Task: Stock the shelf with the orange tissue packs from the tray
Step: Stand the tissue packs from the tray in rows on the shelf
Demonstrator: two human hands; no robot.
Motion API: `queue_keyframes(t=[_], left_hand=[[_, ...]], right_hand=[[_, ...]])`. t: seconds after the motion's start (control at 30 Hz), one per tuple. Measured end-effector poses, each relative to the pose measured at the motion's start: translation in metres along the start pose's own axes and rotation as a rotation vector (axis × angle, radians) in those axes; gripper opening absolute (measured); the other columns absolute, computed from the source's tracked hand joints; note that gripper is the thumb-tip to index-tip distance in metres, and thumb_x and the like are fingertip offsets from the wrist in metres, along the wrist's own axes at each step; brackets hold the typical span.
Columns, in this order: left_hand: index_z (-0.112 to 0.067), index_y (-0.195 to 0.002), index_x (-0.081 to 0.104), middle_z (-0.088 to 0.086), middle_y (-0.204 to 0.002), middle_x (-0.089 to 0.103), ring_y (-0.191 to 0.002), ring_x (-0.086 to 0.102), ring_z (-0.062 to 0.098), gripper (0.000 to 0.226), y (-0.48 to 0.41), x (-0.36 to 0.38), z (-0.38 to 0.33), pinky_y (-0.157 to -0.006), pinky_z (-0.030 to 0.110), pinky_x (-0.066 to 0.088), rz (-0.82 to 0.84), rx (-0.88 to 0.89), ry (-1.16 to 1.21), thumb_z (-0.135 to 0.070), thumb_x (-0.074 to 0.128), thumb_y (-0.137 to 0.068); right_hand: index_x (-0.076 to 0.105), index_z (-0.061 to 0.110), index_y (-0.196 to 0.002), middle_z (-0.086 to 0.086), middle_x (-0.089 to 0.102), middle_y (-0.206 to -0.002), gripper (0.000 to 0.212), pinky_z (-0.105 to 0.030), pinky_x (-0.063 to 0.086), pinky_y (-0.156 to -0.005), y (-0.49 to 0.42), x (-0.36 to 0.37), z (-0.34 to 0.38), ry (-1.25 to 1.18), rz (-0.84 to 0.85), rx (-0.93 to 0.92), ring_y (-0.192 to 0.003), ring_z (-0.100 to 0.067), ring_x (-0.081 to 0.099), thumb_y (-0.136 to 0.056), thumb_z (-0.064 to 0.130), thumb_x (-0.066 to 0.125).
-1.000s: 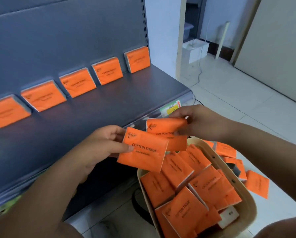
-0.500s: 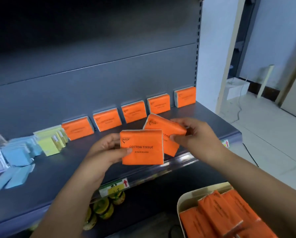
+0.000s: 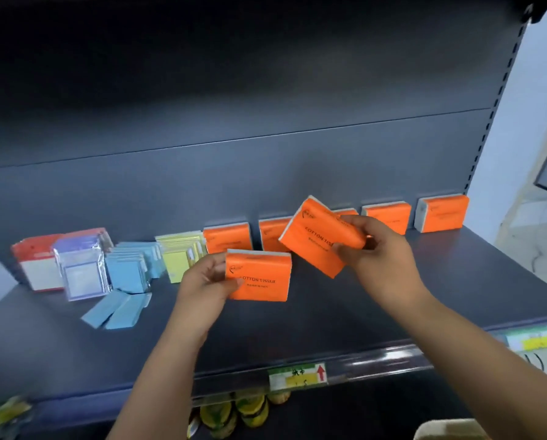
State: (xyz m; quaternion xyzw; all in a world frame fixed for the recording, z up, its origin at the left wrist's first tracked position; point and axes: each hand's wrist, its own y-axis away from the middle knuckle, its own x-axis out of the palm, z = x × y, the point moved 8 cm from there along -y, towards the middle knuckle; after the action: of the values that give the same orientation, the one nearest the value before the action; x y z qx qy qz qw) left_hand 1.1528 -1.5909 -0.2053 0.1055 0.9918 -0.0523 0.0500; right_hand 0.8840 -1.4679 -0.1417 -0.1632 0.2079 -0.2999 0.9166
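Two orange tissue packs aloft over the shelf (image 3: pixel 456 281), neither set down yet. Upright pack (image 3: pixel 258 276), print facing the camera, pinched at its left edge by the left grip (image 3: pixel 205 281), thumb across the front. Tilted pack (image 3: pixel 313 239) held at its right end by the right grip (image 3: pixel 377 252), fingers curled over the top, thumb on the front face. Behind both, a back row (image 3: pixel 388 215) of five orange packs already standing against the rear panel with gaps between, one of them mostly hidden by the tilted pack. Plenty of bare shelf in front of that row, likely room for these two and many more. Only a pale corner of the tray (image 3: pixel 447 431) at the bottom right, contents out of view, so no telling the number left to move; by the look of it, well short of finished. Further left along the shelf, yellow packets (image 3: pixel 180 255), blue packets (image 3: pixel 132 268), a clear sleeve (image 3: pixel 81 271) and red-and-white packs (image 3: pixel 40 265).
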Motion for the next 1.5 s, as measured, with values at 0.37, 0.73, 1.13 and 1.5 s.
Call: queue_keyframes(t=[0.37,0.73,1.13,1.5], left_hand=[[-0.032,-0.098,0.071,-0.013,-0.093,0.077,-0.093,0.073,0.009,0.051,-0.061,-0.021,0.033,-0.090,0.043,0.060,-0.171,-0.006,-0.115,0.011,0.049,-0.079],[-0.026,-0.101,0.067,-0.010,-0.088,0.070,-0.088,0.065,0.009,0.038,-0.095,-0.026,0.047,-0.077,0.032,0.054,-0.308,0.065,-0.304,0.004,0.048,-0.086],[-0.012,-0.119,0.060,0.007,-0.100,0.065,-0.093,0.062,0.029,0.035,-0.102,-0.024,0.033,-0.069,0.036,0.045,-0.428,0.132,-0.633,0.001,0.046,-0.090],[-0.015,-0.123,0.070,0.010,-0.117,0.059,-0.093,0.063,0.030,0.039,-0.097,-0.024,0.026,-0.081,0.036,0.052,-0.345,0.255,-0.795,-0.002,0.051,-0.092]], right_hand=[[0.068,0.035,-0.116,0.015,0.070,-0.112,0.046,-0.008,0.048,-0.078,-0.021,0.091,-0.017,-0.009,0.180,-0.031,-0.090,0.000,0.065,-0.084,0.003,0.078],[0.068,0.040,-0.119,0.020,0.064,-0.116,0.052,-0.019,0.051,-0.088,-0.047,0.141,-0.023,0.123,0.267,-0.151,-0.104,-0.001,0.061,-0.082,0.006,0.080],[0.068,0.037,-0.121,0.028,0.056,-0.112,0.053,0.000,0.039,-0.081,-0.057,0.162,-0.033,0.242,0.309,-0.213,-0.101,0.014,0.053,-0.081,0.004,0.081],[0.070,0.033,-0.123,0.016,0.061,-0.116,0.052,-0.017,0.047,-0.091,-0.054,0.164,-0.040,0.277,0.323,-0.196,-0.105,-0.001,0.057,-0.080,0.007,0.081]])
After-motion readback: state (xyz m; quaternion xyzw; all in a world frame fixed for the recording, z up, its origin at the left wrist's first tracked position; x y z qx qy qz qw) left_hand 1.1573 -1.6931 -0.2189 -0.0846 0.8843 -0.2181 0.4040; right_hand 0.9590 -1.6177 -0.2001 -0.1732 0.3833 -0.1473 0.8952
